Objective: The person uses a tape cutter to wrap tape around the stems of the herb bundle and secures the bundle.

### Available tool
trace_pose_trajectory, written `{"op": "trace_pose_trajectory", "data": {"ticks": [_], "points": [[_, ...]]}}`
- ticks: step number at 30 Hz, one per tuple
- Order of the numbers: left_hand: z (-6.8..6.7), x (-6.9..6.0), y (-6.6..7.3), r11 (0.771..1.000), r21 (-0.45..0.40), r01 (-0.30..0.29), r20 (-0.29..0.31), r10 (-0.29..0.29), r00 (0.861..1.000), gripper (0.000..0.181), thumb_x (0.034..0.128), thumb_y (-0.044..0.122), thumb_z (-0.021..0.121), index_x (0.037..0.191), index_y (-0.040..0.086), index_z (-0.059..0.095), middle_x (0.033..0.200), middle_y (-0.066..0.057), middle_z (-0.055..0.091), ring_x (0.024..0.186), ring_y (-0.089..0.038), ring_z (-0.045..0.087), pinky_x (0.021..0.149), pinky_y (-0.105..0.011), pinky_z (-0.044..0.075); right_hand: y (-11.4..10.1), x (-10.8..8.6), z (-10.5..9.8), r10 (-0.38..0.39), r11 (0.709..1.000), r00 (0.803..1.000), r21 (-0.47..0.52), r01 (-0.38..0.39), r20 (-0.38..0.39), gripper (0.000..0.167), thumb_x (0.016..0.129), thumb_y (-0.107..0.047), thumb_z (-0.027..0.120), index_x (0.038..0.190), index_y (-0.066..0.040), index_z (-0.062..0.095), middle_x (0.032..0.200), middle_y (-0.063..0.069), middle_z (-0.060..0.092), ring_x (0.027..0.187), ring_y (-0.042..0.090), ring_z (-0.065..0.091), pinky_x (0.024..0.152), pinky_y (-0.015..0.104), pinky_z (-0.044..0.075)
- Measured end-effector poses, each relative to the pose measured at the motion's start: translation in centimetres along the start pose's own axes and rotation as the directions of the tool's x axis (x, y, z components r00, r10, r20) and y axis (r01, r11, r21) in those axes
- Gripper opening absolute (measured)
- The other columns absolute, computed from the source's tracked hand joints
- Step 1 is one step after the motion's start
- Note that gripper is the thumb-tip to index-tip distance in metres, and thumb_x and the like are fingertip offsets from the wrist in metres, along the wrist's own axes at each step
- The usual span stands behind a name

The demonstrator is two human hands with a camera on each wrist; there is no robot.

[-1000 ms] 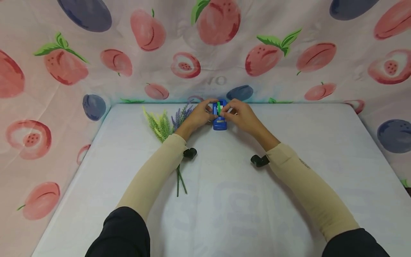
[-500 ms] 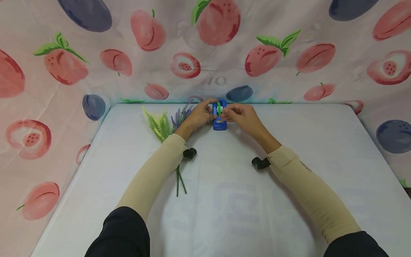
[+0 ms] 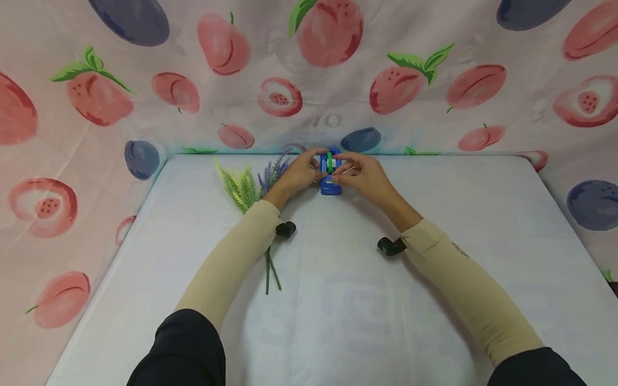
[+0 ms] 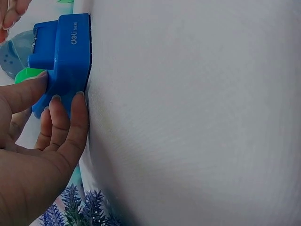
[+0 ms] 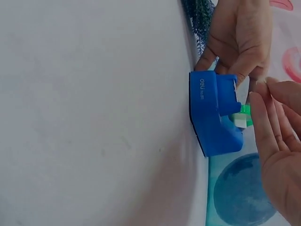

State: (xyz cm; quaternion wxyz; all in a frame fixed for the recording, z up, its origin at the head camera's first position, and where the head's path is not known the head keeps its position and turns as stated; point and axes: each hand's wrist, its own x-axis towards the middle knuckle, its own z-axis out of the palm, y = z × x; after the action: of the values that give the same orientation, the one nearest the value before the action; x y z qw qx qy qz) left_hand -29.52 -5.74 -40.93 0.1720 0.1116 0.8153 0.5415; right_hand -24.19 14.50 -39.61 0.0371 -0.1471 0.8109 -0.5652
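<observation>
A blue tape dispenser point(image 3: 331, 187) marked "deli" stands at the far edge of the table, with a green-cored tape roll point(image 3: 330, 162) in it. My left hand point(image 3: 300, 172) holds the dispenser from its left side. In the left wrist view, the left thumb lies near the green core and the other fingertips press the blue side point(image 4: 70, 70). My right hand point(image 3: 363, 174) is at the dispenser's right side, index finger reaching to the roll and thumb lower, apart from it. In the right wrist view, its fingers point(image 5: 265, 129) are beside the green core point(image 5: 245, 110); no tape strip is discernible.
Artificial flower stems, yellow-green point(image 3: 238, 187) and purple point(image 3: 274, 174), lie left of the dispenser, partly under the left forearm. A fruit-patterned cloth point(image 3: 333, 91) rises right behind the white table point(image 3: 338, 300). Black wrist cameras point(image 3: 286, 230) stick out from both sleeves.
My right hand's thumb and index finger were close together by the roll; now they are spread apart, the index finger higher at the roll. The left hand and dispenser have stayed in place.
</observation>
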Motion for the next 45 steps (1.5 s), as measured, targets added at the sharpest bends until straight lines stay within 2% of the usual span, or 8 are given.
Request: {"op": "trace_pose_trajectory", "data": {"ticks": [4, 6, 13, 20, 25, 31, 37, 45], "points": [[0.0, 0.1, 0.0, 1.000, -0.009, 0.009, -0.003, -0.009, 1.000, 0.059, 0.0963, 0.002, 0.068, 0.148, 0.023, 0.050, 0.112, -0.014, 0.048, 0.090, -0.027, 0.055, 0.077, -0.042, 0.057, -0.2, -0.2, 0.1, 0.063, 0.997, 0.998, 0.034, -0.064, 0.025, 0.043, 0.091, -0.014, 0.077, 0.130, -0.004, 0.063, 0.122, 0.017, 0.064, 0.086, 0.026, 0.070, 0.080, 0.045, 0.055], [0.0, 0.1, 0.0, 1.000, -0.015, 0.010, -0.005, -0.010, 1.000, 0.059, 0.0959, 0.002, 0.068, 0.148, 0.023, 0.050, 0.112, -0.015, 0.048, 0.090, -0.026, 0.055, 0.076, -0.042, 0.057, -0.3, -0.4, 0.2, 0.106, 0.993, 0.994, 0.050, -0.108, 0.033, 0.040, 0.091, -0.015, 0.077, 0.126, 0.000, 0.063, 0.125, 0.017, 0.062, 0.085, 0.026, 0.069, 0.081, 0.045, 0.055], [0.0, 0.3, -0.2, 1.000, -0.013, 0.004, -0.012, -0.005, 1.000, 0.059, 0.0953, 0.001, 0.068, 0.148, 0.023, 0.051, 0.113, -0.015, 0.047, 0.089, -0.023, 0.054, 0.076, -0.042, 0.058, -0.5, -0.6, 0.5, 0.220, 0.972, 0.974, 0.071, -0.224, 0.060, 0.024, 0.092, -0.012, 0.075, 0.109, 0.002, 0.067, 0.104, 0.015, 0.071, 0.087, 0.017, 0.069, 0.089, 0.040, 0.057], [0.1, 0.2, -0.1, 1.000, -0.001, -0.002, -0.011, 0.002, 1.000, 0.059, 0.0956, 0.001, 0.068, 0.148, 0.022, 0.051, 0.109, -0.013, 0.047, 0.087, -0.025, 0.053, 0.077, -0.044, 0.058, -0.9, -0.7, 0.7, 0.326, 0.918, 0.938, 0.197, -0.343, 0.115, 0.025, 0.097, -0.008, 0.069, 0.115, 0.009, 0.069, 0.095, 0.010, 0.076, 0.084, 0.016, 0.074, 0.089, 0.039, 0.058], [0.1, 0.1, 0.0, 1.000, 0.011, -0.003, -0.020, 0.003, 1.000, 0.059, 0.0952, 0.002, 0.069, 0.148, 0.022, 0.051, 0.109, -0.012, 0.048, 0.087, -0.024, 0.053, 0.078, -0.045, 0.058, -0.7, -1.0, 1.2, 0.284, 0.927, 0.953, 0.225, -0.300, 0.104, 0.029, 0.096, -0.011, 0.071, 0.115, 0.010, 0.068, 0.091, 0.014, 0.076, 0.079, 0.019, 0.075, 0.088, 0.046, 0.058], [0.1, 0.1, 0.0, 1.000, 0.020, -0.003, -0.029, 0.004, 1.000, 0.059, 0.0946, 0.002, 0.070, 0.148, 0.022, 0.051, 0.111, -0.012, 0.049, 0.088, -0.023, 0.054, 0.078, -0.044, 0.059, -0.3, -1.5, 1.5, 0.215, 0.953, 0.974, 0.201, -0.225, 0.074, 0.028, 0.098, -0.013, 0.068, 0.113, 0.011, 0.069, 0.104, 0.026, 0.073, 0.088, 0.027, 0.076, 0.087, 0.043, 0.058], [0.1, 0.1, 0.1, 1.000, 0.010, 0.004, -0.023, -0.004, 1.000, 0.060, 0.0944, 0.002, 0.070, 0.148, 0.023, 0.051, 0.112, -0.013, 0.049, 0.087, -0.023, 0.054, 0.078, -0.045, 0.059, -0.1, -1.7, 1.3, 0.206, 0.950, 0.972, 0.216, -0.226, 0.111, 0.027, 0.100, -0.006, 0.064, 0.119, 0.012, 0.067, 0.114, 0.031, 0.069, 0.089, 0.023, 0.076, 0.088, 0.042, 0.058], [0.1, 0.1, 0.1, 1.000, -0.001, 0.011, -0.017, -0.011, 1.000, 0.060, 0.0944, 0.003, 0.070, 0.148, 0.023, 0.051, 0.112, -0.014, 0.048, 0.087, -0.023, 0.053, 0.078, -0.046, 0.058, 0.0, -2.2, 0.7, 0.227, 0.944, 0.965, 0.215, -0.251, 0.130, 0.027, 0.100, -0.007, 0.064, 0.123, 0.007, 0.068, 0.113, 0.027, 0.071, 0.090, 0.021, 0.076, 0.083, 0.037, 0.060]]}}
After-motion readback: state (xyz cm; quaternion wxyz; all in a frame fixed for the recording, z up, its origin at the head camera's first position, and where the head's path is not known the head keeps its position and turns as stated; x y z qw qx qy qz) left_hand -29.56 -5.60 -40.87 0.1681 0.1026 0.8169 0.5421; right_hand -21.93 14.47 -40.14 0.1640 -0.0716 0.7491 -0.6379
